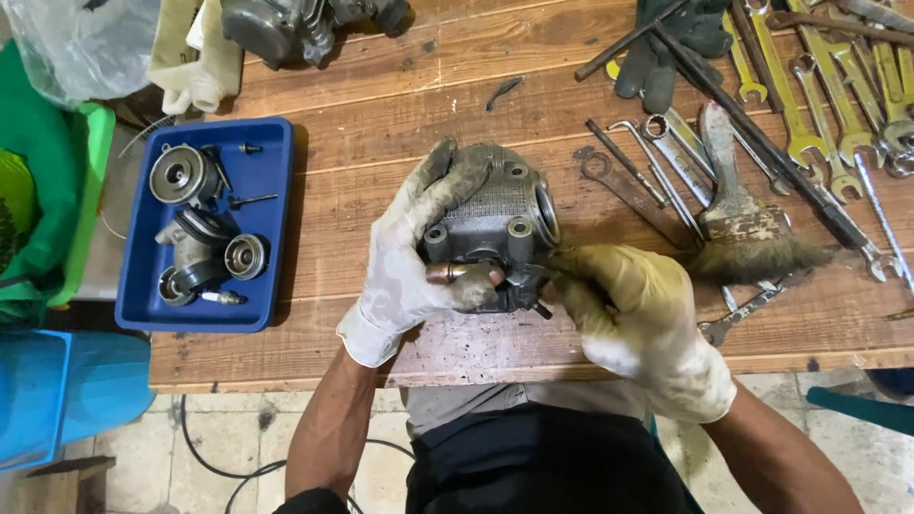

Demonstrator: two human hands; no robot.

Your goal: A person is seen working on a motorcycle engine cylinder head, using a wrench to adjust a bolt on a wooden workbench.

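A grey metal engine cylinder head [495, 214] with fins and bolt holes rests on the wooden bench near its front edge. My left hand [414, 262], in a dirty white glove, wraps around its left side, thumb against a small brass-coloured fitting [446, 273]. My right hand [633, 324], gloved too, pinches at a small dark part [538, 306] on the head's lower right corner.
A blue tray [271, 224] with several metal engine parts lies at the left. A worn paint brush [747, 228], many wrenches [809, 86] and rods spread over the right. Another engine part [286, 29] sits at the back, with a green bag [43, 190] beside the bench.
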